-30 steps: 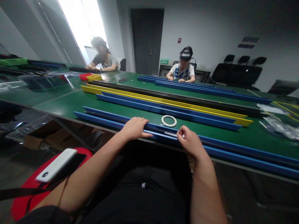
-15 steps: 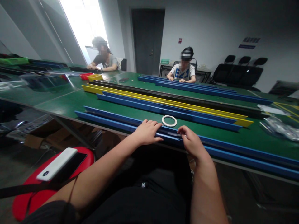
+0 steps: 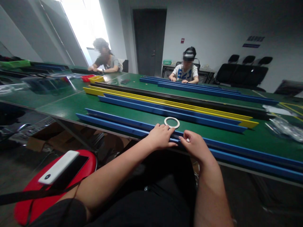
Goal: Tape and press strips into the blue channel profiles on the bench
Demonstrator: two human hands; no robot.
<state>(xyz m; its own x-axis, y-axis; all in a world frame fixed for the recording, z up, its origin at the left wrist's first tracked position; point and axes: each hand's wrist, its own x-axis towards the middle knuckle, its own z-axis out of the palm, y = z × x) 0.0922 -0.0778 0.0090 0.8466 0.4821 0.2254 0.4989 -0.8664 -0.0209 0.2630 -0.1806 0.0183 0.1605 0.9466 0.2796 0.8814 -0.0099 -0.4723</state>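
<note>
A long blue channel (image 3: 113, 124) with two raised walls lies along the near table edge. My left hand (image 3: 161, 137) grips it from above, fingers across the far wall and thumb by the near wall. Just right of it, my right hand (image 3: 195, 143) is closed at the same channel. A small white piece (image 3: 188, 140) shows between its curled fingers, too small to name. Behind my left fingertips a white ring like a tape roll (image 3: 172, 118) lies on the table.
Beyond lie another blue channel (image 3: 170, 113), a yellow channel (image 3: 142, 98) and a black channel (image 3: 248, 108). Clear plastic bags (image 3: 287, 129) rest at the right. Two people sit across the green table (image 3: 59, 105). A red stool (image 3: 91, 164) bearing a white device (image 3: 59, 167) stands at my left.
My left hand has slid right along the blue channel, closer to my right hand. The right hand has turned slightly, and the white piece in its fingers now shows more clearly.
</note>
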